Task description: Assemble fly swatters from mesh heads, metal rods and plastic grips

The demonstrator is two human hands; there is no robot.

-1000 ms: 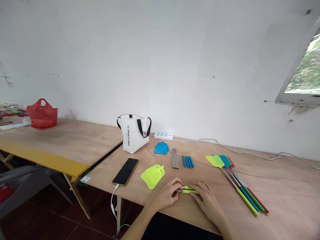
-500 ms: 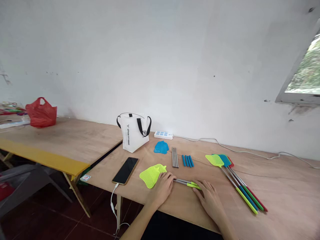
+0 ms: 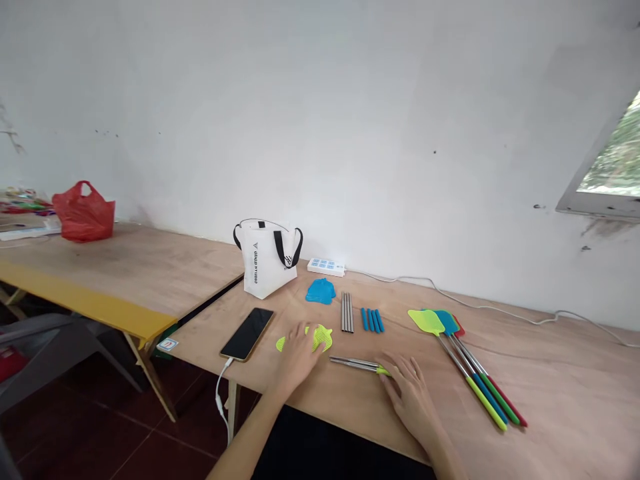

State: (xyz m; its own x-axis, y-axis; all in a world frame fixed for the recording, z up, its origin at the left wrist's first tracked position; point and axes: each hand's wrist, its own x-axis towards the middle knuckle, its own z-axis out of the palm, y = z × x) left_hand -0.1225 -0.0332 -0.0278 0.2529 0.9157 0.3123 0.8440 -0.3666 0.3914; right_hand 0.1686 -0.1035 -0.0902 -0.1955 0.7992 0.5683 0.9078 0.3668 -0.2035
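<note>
Had the left grip (image 3: 299,348) palm-down over the yellow heads (image 3: 323,339), with loosely spread fingers; couldn't tell about any real pinch, given the hidden underside. Had the right grip (image 3: 406,387) draped over the yellow handles (image 3: 383,371) of two or so rods (image 3: 354,363); couldn't tell there either, holding or just resting. Noticed the line-up mostly: saw the rods running roughly left to right on the surface (image 3: 345,403), with bare ends aimed left and a gap before the heads. So found the heads left of those ends and slightly farther out, way nearer the left grip. Spotted spare rods (image 3: 347,313) and blue sleeves (image 3: 373,320) beyond, plus swatters (image 3: 477,380) off right.
</note>
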